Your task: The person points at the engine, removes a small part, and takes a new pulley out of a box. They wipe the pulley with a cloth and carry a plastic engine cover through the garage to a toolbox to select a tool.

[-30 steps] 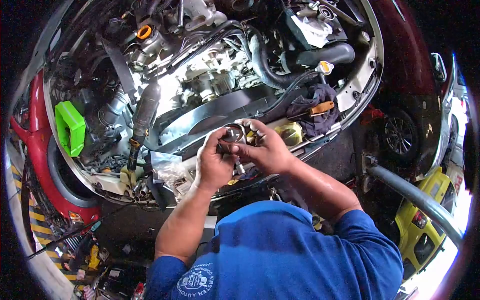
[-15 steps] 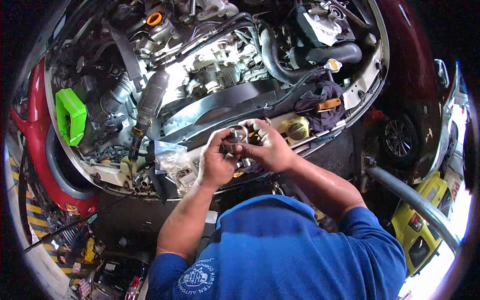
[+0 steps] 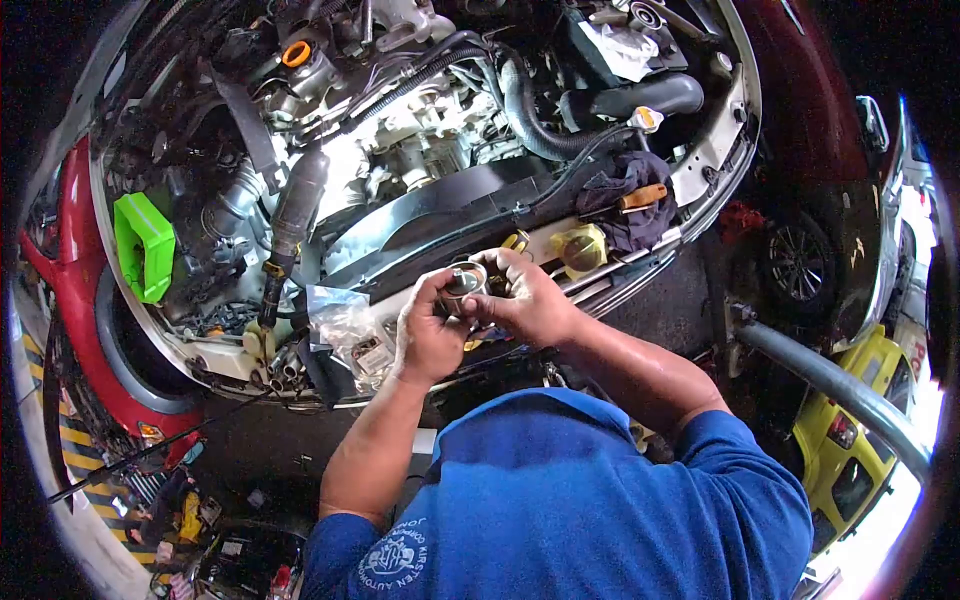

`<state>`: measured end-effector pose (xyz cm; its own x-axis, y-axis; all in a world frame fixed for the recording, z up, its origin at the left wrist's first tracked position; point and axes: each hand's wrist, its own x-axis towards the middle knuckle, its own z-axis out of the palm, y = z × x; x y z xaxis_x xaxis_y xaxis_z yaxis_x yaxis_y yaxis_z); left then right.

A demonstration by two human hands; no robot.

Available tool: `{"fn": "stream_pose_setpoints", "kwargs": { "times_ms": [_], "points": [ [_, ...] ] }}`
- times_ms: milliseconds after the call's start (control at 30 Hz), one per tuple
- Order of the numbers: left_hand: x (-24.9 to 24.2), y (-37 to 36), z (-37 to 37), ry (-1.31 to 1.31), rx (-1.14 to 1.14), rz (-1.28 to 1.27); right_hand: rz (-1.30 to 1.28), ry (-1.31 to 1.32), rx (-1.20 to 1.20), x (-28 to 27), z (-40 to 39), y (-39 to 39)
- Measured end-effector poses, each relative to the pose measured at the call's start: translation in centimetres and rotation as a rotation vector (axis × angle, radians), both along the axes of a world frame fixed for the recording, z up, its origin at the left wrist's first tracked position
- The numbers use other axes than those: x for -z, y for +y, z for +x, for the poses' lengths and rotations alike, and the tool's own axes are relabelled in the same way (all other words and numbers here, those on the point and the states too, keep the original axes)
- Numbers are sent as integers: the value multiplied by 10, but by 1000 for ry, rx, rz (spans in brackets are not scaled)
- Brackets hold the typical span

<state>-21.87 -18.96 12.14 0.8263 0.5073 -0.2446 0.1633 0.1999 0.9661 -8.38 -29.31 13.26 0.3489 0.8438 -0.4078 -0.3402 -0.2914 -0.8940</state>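
Between my two hands is a small round metal part (image 3: 467, 279) with a flat face and a shiny rim; I cannot make out its exact kind. My left hand (image 3: 430, 332) grips it from the left with curled fingers. On the other side my right hand (image 3: 532, 303) is closed on it, thumb pressed to the near edge. Fingers cover much of the part's sides. Both hands are over the front crossmember of the open engine bay (image 3: 440, 150). Just beyond my right fingers sits a small yellow-rimmed piece (image 3: 516, 242).
A clear plastic bag of parts (image 3: 345, 325) lies left of my hands. To the right are a yellow-wrapped round item (image 3: 582, 250) and a dark rag (image 3: 632, 225) under an orange-handled tool (image 3: 643, 197). A work lamp (image 3: 298, 205) and green tray (image 3: 143, 247) stand left.
The round part has turned slightly in my fingers, showing more of its face. Both hands stay closed on it. The whole view has shifted a little.
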Motion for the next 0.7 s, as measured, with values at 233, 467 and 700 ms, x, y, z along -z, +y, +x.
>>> {"fn": "stream_pose_setpoints", "kwargs": {
  "times_ms": [233,467,700],
  "points": [
    [2,2,4,17,40,100,-26,57,-2,-1,4,-1],
    [-8,-3,4,81,96,376,69,305,39,5,4,-11],
    [-16,-21,21,-9,255,604,49,280,43,10,7,-50]
  ]
}}
